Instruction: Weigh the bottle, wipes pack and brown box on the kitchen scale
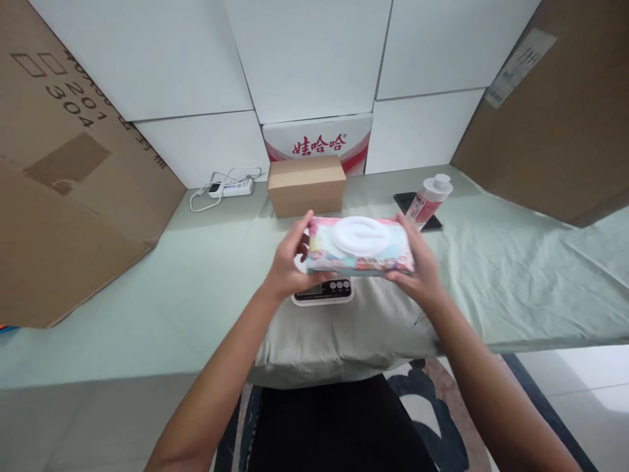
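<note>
Between both hands is a pack of wet wipes [360, 257], pink and pale blue with a white oval lid on top. My left hand [291, 261] grips its left end, and my right hand [419, 263] grips the right end. The pack appears raised over a small white kitchen scale [323, 296]. Only the scale's front, with a dark display and several round buttons, shows below the pack; most of the rest is hidden.
A brown cardboard box [306, 187] stands behind the pack, before a white-and-red carton [319, 141]. At right, a pink bottle with a white cap [429, 198] stands by a dark phone-like slab [432, 224]. A white power strip [232, 188] lies left. Large cardboard sheets [73, 216] flank the table.
</note>
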Demonstrator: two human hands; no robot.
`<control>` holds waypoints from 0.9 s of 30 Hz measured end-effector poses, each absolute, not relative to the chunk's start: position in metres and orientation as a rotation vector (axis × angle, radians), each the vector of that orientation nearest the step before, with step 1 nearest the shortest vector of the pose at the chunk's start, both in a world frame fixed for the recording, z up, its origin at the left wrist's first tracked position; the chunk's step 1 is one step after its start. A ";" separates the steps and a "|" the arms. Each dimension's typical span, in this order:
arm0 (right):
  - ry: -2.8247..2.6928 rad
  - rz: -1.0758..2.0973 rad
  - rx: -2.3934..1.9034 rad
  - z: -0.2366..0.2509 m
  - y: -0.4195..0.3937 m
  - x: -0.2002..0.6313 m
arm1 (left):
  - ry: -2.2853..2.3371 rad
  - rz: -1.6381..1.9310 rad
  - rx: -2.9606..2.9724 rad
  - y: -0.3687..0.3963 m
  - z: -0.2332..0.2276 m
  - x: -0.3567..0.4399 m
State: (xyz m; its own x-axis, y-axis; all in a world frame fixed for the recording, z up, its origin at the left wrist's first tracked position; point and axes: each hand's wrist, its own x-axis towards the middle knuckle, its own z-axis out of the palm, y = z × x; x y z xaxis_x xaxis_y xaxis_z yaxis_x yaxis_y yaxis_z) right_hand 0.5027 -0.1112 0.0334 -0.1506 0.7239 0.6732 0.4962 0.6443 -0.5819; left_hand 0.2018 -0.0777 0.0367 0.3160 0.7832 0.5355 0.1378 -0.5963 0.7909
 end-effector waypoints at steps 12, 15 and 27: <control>-1.632 0.062 -1.350 -0.017 -0.185 0.711 | 0.547 0.902 2.004 -0.075 0.008 0.408; -1.631 0.072 -1.391 -0.027 -0.176 0.721 | 0.578 0.808 1.987 -0.068 -0.004 0.417; -1.462 -0.136 -1.361 0.045 -0.198 0.635 | 0.806 1.096 1.952 -0.077 0.035 0.323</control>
